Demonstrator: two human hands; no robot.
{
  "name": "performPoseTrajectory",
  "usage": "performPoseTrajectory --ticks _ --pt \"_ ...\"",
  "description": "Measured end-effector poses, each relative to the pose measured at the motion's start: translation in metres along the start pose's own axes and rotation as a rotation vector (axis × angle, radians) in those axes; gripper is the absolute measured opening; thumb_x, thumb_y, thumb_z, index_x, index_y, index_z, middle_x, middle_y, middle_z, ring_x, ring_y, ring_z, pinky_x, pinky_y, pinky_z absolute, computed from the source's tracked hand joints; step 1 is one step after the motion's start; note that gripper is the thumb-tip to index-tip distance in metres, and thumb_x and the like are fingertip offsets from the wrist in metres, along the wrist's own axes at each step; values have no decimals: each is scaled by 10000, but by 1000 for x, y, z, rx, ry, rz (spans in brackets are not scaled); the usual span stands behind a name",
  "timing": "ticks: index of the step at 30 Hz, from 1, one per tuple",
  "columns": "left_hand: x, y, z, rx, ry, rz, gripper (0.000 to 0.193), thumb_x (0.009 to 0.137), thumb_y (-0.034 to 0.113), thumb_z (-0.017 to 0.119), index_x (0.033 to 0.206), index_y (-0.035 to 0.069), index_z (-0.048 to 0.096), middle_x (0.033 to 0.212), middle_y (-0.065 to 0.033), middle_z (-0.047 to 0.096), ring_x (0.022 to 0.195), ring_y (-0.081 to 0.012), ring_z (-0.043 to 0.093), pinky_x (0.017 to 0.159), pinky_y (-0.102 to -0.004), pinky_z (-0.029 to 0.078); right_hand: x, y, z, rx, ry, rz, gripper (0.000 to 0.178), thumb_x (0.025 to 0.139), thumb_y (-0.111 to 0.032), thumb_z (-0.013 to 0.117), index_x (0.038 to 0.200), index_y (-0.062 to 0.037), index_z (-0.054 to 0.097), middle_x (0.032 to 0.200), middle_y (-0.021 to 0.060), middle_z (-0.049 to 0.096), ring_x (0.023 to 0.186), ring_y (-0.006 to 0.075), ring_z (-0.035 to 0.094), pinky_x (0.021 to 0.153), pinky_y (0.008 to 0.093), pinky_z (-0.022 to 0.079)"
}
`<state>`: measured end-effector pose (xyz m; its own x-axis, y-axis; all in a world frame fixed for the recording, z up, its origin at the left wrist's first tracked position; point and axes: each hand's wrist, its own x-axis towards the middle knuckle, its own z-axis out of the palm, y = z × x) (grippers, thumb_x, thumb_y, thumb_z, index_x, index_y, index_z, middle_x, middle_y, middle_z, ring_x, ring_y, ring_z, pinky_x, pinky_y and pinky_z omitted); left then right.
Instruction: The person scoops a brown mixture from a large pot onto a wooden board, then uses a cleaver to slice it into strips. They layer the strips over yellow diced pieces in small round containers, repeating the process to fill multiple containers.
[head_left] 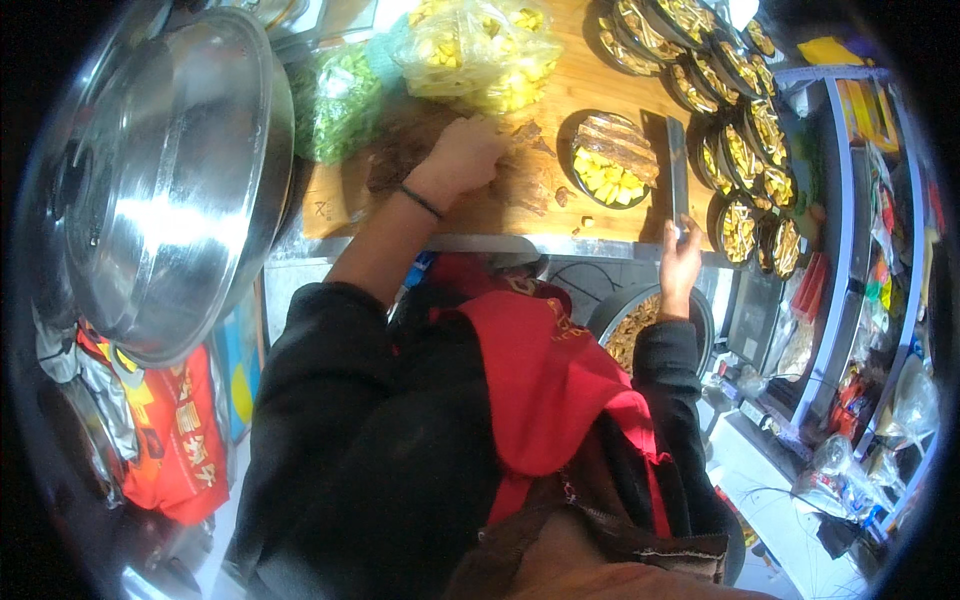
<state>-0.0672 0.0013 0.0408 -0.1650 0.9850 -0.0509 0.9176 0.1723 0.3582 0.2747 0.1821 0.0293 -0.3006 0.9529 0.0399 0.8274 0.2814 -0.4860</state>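
Observation:
My right hand [681, 262] grips the handle of a cleaver [678, 165], its blade pointing away from me over the board's right side. My left hand [470, 155], with a dark band at the wrist, is curled down beside dark brown cooked meat [400, 150] on the wooden cutting board [580, 90]. The fingertips are hidden, so what they hold cannot be made out. Flat scraps of meat [535, 185] lie just right of this hand. Between my hands sits a black bowl [632, 203] holding sliced meat and yellow cubes.
Several filled black bowls [740, 150] crowd the board's right end. Bags of yellow cubes [480, 45] and green chopped vegetables [340, 100] lie at the back. A large metal lid [180, 190] stands left. Below the board's edge is a pot of brown food [630, 335]. Shelving [840, 250] rises at right.

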Motion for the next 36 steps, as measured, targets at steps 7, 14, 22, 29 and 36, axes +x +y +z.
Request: performPoseTrajectory --ticks 7,14,22,29,36 --pt "-4 1 -26 -613 -136 -90 312 701 192 641 980 62 592 917 -151 623 822 -312 620 732 -375 497 19 -24 15 -182 52 -96 427 827 -322 636 1162 -85 514 1046 185 619 958 356 594 810 411 465" --pt "1 17 -43 -1204 -49 -147 244 786 126 616 1001 39 542 870 -65 607 804 -144 600 689 -275 487 28 -56 -2 -162 -14 -108 493 800 -306 675 1209 -68 538 1152 189 566 1042 326 561 848 385 460" --pt "36 89 -35 -1998 -23 8 222 815 31 581 1031 42 531 976 -36 584 853 -85 552 737 -225 467 8 -135 -17 1094 -650 -166 444 818 -120 673 1216 -7 510 1131 73 576 1040 148 528 894 268 423" --pt "47 94 14 -1363 281 -310 171 817 72 635 983 33 651 925 -36 642 821 -91 580 744 -240 477 20 -106 5 1021 -425 158 176 862 -79 632 1028 -44 588 919 19 625 794 91 601 625 213 512" --pt "57 88 31 -935 539 -256 189 781 78 667 970 70 668 865 -84 622 747 -168 591 698 -278 481 26 -98 10 689 -243 203 165 866 -154 644 956 -18 621 690 3 605 574 49 509 532 195 416"
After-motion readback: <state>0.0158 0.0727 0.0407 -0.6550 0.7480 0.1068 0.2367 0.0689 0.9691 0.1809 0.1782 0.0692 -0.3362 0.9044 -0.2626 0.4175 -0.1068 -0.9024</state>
